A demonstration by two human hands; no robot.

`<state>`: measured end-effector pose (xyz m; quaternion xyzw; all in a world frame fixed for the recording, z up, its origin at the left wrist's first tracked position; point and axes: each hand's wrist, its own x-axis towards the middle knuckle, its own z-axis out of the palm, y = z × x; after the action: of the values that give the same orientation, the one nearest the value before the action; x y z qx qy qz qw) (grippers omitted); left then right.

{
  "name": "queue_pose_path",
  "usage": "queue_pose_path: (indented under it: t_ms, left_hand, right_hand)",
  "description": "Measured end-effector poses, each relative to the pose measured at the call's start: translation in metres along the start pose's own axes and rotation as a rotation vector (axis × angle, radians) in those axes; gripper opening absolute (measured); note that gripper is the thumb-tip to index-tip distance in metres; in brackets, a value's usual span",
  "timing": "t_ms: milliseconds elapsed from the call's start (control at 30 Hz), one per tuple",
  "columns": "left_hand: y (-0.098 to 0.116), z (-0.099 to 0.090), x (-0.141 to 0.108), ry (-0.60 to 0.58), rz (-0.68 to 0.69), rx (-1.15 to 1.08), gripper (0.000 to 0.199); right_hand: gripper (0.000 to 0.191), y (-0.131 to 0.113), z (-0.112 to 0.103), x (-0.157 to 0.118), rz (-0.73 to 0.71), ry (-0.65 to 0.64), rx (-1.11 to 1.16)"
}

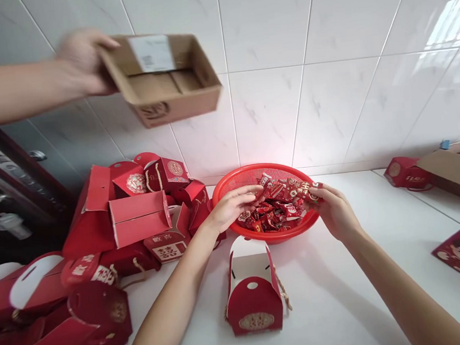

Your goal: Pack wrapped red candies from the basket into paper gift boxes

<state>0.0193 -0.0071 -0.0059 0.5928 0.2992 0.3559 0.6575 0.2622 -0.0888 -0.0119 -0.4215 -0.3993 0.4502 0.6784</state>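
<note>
The red basket [276, 236] holds wrapped candies [272, 218]; right hand [336, 211] pinches a packet [298, 189]; left hand [233, 207] half-curled, grip unclear.

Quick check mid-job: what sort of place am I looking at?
Probably a domestic room, perhaps kitchen-like, serving as a makeshift packing spot: a marbled tile wall, a white work surface, and piled red gift boxes beside a red basket.
</note>
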Motion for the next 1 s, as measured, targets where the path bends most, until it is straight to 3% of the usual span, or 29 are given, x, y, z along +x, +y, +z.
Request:
queue_pose_path:
  t_ms: [167, 267, 700, 867, 1000]
  left_hand:
    - [-0.002, 0.001, -0.001, 0.068, 0.189, 0.194, 0.058]
    - [-0.005, 0.001, 0.001, 0.071, 0.233, 0.257, 0.062]
    - [-0.015, -0.011, 0.015, 0.048, 0.157, 0.37, 0.063]
    - [-0.013, -0.009, 0.014, 0.094, 0.174, 0.406, 0.052]
    - [-0.014, -0.008, 0.014, 0.16, 0.188, 0.396, 0.051]
  right_hand:
    - [0.029, -0.001, 0.001, 0.0, 0.006, -0.024, -0.03]
    - [0.029, 0.001, 0.005, 0.001, 0.02, -0.054, -0.1]
    - [0.025, 0.014, 0.018, 0.024, 0.1, -0.131, -0.153]
    - [0.029, 0.016, 0.017, 0.022, 0.096, -0.122, -0.166]
    - [0.022, 0.016, 0.015, 0.021, 0.064, -0.171, -0.183]
